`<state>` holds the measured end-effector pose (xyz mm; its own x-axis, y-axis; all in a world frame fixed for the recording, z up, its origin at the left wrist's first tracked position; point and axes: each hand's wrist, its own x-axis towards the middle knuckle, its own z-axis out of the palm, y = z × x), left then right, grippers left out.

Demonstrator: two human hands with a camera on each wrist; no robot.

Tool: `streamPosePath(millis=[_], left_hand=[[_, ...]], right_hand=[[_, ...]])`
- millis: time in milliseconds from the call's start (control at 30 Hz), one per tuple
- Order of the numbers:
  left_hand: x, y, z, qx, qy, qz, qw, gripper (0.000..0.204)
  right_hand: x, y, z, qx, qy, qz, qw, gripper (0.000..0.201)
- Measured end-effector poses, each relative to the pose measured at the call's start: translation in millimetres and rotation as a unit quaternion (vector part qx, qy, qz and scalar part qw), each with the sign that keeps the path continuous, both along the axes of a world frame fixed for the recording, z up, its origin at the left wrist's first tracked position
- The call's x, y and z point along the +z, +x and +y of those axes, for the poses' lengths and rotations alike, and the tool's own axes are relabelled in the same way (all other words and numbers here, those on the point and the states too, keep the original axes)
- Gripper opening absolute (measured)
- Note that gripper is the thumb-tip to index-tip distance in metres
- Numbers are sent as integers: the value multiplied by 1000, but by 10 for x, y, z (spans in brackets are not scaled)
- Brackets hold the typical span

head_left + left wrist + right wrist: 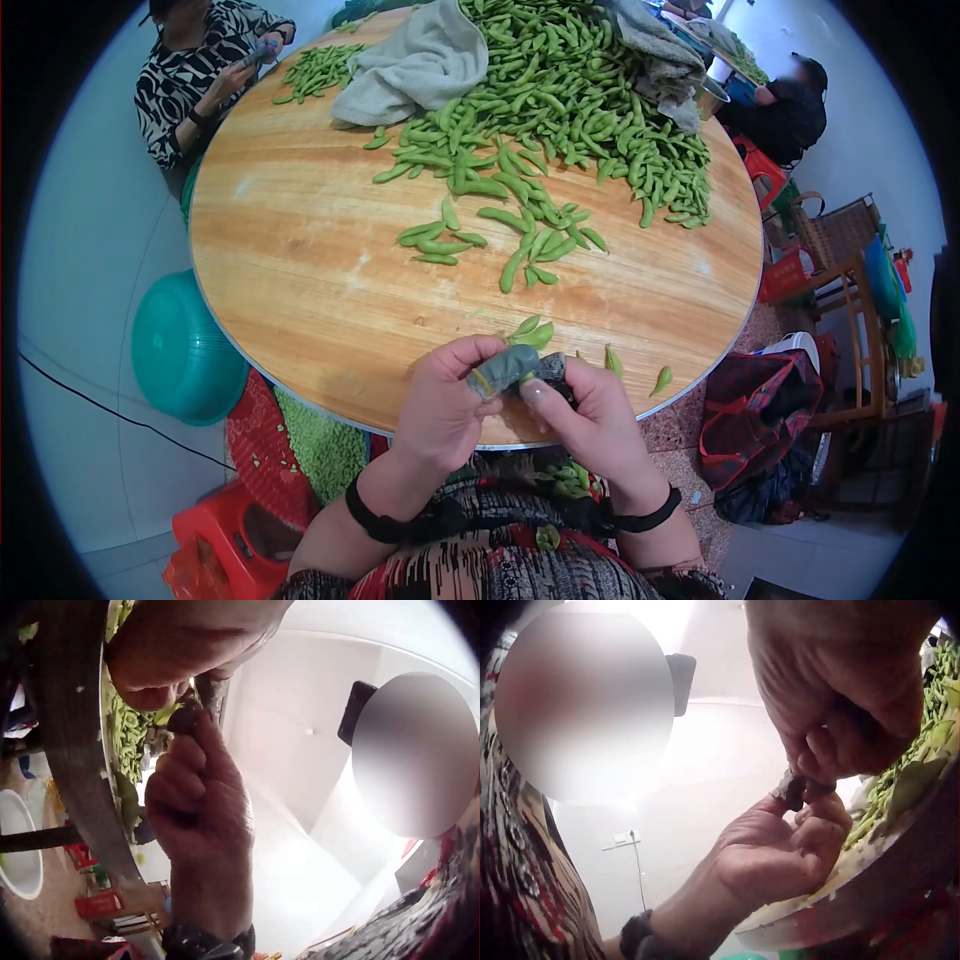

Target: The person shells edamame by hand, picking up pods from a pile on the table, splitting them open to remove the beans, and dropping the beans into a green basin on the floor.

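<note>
Both hands meet over the near edge of the round wooden table [330,250]. My left hand [435,405] has a grey-green cover [500,372] with a yellow band on its thumb. Opposite it, my right hand [605,430] has a dark speckled wrap [549,368] at a fingertip. Between the fingertips both hands pinch a small green soybean pod [527,378], mostly hidden by the fingers. In the left wrist view a yellow-green bit of the pod [166,714] shows beside the thumb. Just beyond the hands are a few loose green pods [537,334].
A large heap of soybean pods [560,90] covers the table's far side, with a grey cloth [420,70] over part. Shelled beans [320,435] lie below the left edge, near a red stool [235,540] and teal basin [185,345]. Another person [205,80] sits far left.
</note>
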<state>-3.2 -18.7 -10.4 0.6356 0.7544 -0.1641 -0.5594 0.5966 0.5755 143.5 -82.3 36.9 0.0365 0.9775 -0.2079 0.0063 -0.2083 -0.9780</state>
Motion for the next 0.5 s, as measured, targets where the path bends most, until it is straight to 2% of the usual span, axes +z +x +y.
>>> streamPosePath(millis=[33,100,333,400,433,500], left_hand=[[28,10,4,1,-1,0,1000,34],[107,56,1,41,-2,59,997,14],[106,133,-77,86,57,111,988,17],[111,170,-98,104,115,150,976,22],[101,159,-91,103,115,150,976,22],[52,93,-51,34,88,47,994,22]], right_hand=[[-3,17,-8,1,-1,0,1000,15],[-14,67,-25,41,-52,110,992,19],[-31,78,-45,52,-33,84,995,22],[-32,68,-54,34,-16,62,997,22],[-45,68,-60,33,-16,62,997,22],[-83,69,-64,21,-26,131,991,20]])
